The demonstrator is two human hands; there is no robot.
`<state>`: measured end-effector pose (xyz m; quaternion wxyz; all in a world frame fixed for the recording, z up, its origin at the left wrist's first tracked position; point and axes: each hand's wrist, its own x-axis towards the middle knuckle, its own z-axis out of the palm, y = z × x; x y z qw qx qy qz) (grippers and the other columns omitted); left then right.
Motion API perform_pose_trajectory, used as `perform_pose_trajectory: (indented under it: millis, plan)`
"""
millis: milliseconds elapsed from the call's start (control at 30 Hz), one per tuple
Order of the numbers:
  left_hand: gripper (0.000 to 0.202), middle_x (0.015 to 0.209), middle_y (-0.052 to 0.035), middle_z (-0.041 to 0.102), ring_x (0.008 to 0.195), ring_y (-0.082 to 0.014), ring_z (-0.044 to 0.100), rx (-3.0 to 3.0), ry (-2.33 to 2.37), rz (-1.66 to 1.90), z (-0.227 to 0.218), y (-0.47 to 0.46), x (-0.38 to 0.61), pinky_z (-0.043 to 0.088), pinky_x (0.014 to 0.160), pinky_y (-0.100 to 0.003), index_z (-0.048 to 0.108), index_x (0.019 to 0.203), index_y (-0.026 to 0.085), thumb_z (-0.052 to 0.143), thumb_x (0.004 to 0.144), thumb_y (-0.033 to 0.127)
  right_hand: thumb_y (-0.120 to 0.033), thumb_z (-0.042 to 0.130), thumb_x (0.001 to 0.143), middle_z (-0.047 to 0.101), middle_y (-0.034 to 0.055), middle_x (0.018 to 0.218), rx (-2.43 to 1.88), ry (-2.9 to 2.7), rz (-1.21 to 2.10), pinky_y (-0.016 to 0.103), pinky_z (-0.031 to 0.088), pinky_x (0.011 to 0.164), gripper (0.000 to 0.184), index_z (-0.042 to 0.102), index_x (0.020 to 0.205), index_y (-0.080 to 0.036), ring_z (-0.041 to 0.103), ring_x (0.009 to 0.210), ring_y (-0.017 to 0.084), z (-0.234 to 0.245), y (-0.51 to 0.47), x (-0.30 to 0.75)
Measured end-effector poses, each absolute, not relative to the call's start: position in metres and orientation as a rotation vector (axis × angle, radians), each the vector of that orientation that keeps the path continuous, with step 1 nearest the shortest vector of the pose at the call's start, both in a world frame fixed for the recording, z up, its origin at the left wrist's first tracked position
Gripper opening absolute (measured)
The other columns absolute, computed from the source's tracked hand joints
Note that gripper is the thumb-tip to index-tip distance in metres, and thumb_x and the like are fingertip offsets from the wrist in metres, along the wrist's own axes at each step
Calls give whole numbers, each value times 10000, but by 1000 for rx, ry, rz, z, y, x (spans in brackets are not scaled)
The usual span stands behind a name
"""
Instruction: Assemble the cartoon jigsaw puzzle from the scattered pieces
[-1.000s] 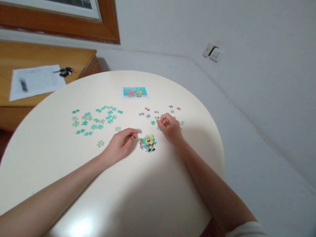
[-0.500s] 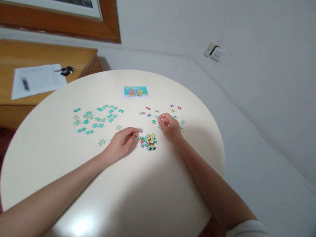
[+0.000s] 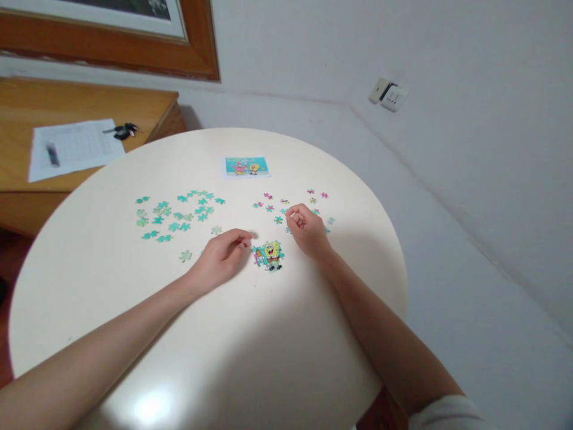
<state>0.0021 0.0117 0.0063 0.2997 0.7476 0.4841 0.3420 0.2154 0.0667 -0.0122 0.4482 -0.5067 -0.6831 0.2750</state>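
Two bare hands rest over a round table on either side of a partly joined jigsaw puzzle [image 3: 271, 255] showing a yellow cartoon sponge figure. My left hand [image 3: 225, 254] lies just left of it, thumb and fingers apart, with nothing seen between them. At the upper right of the joined section, my right hand [image 3: 308, 232] is held with its fingers curled in. Whether a small piece is inside those fingers is hidden. Loose pieces with pink and yellow parts [image 3: 270, 208] lie around the right hand, which covers some of them.
Many loose green and teal pieces [image 3: 173, 227] are spread at left on the white table [image 3: 215, 346]. A reference picture card [image 3: 246, 167] lies at the back. Beyond the left edge, a wooden desk [image 3: 134, 98] holds a paper sheet [image 3: 76, 149] and keys [image 3: 124, 131].
Both hands keep nearly the same place and pose. The view has shifted slightly, and the puzzle pieces lie as before.
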Motion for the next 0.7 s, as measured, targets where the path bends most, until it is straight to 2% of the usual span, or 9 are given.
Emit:
perform_pose_trajectory:
  millis: [433,700]
  plan:
    - [265,838,-69,682,760,-167,624,1981,1285,876,7,12,2,490,722,-300,608,921,148,396,823,273,-222,488,757,364,-100,467,-1279,-1677,684,241,265,496,41,516,785,-213,336,421,85,-12,70,220]
    - [226,817,-46,682,731,-151,623,2041,1264,862,5,13,1,479,693,-275,591,868,166,380,823,233,-218,456,761,358,-101,460,-1319,-1709,665,237,268,495,67,514,790,-203,339,417,83,-11,71,221]
